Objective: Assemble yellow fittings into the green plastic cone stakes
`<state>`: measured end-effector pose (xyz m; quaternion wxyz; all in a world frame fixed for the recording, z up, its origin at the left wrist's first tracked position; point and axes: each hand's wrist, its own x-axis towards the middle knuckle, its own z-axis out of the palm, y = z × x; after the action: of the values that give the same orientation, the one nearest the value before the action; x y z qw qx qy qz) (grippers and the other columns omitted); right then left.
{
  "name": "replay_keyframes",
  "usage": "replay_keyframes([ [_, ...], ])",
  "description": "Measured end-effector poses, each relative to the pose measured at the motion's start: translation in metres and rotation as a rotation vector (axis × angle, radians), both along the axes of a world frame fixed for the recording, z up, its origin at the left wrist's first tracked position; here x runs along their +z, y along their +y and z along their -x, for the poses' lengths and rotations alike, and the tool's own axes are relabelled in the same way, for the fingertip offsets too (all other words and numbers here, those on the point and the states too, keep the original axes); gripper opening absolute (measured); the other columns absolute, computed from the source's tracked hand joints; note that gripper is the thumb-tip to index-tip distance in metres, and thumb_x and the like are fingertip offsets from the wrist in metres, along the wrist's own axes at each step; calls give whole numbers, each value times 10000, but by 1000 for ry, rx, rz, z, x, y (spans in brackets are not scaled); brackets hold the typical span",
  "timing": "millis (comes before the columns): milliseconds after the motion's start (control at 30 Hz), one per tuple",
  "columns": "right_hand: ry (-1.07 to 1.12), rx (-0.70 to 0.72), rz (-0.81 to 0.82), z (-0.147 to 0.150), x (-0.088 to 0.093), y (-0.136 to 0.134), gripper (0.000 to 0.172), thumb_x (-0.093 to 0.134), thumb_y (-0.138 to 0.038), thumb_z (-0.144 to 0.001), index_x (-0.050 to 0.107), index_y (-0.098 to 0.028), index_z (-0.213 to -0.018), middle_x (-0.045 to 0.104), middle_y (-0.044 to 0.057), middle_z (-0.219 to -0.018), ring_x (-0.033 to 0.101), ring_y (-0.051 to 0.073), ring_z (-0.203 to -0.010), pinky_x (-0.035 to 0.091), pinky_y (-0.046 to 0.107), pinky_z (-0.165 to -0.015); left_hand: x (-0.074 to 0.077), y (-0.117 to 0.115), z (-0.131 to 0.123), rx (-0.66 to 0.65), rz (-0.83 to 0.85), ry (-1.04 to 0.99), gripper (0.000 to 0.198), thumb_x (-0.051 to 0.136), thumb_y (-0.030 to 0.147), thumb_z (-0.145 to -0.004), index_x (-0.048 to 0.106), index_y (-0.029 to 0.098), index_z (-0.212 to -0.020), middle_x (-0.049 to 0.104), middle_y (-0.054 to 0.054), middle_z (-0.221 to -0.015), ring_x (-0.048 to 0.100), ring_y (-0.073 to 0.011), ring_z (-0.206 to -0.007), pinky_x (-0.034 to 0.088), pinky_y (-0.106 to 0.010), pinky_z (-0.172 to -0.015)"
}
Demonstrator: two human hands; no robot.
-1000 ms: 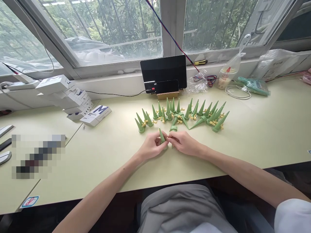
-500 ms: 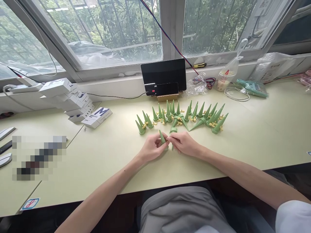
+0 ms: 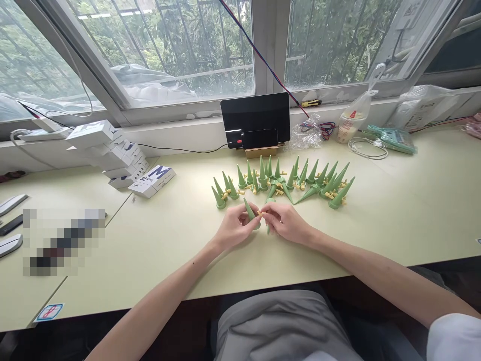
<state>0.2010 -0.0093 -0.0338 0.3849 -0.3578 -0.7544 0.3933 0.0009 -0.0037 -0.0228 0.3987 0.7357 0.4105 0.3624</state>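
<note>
The left hand and the right hand meet over the table, fingertips nearly touching. The left is curled, thumb and fingers closed around a green spike; the right pinches a small yellow piece between thumb and forefinger, its other fingers folded in.

The held spike stands within the left hand, its long axis tilted: the tip points up and a little to the person's left, while the wide base sits low, towards the right hand. The yellow piece lies at this base side, between the two sets of fingertips, so the right hand comes to it from the right. Whether it is joined to the spike I cannot tell, as fingers cover that spot.

A second spike lies partly hidden by the right hand, cap away from the person, tip towards them; contact with that hand is unclear. Beyond both hands, many green spikes with yellow fittings stand or lie in a loose group.
</note>
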Motion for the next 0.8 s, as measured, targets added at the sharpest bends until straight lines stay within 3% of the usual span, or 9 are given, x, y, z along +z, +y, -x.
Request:
replay_keyframes([
  [467, -52, -22, -26, 0, -2, 2, 248, 472, -266, -1023, 601, -179, -830, 559, -32, -552, 560, 123, -485, 466, 258, -566, -1, 0, 0, -31, -12, 15, 223, 647, 363, -906, 639, 141, -917, 652, -52, -860, 533, -90, -615, 406, -221, -527],
  [800, 9, -14, -26, 2, 3, -1, 172, 505, -297, -1002, 628, -180, -1024, 624, 13, -709, 603, 146, -552, 509, 283, -569, -2, 0, -1, 16, -18, -15, 252, 672, 400, -891, 656, 150, -922, 658, -50, -852, 540, -87, -573, 397, -219, -485],
])
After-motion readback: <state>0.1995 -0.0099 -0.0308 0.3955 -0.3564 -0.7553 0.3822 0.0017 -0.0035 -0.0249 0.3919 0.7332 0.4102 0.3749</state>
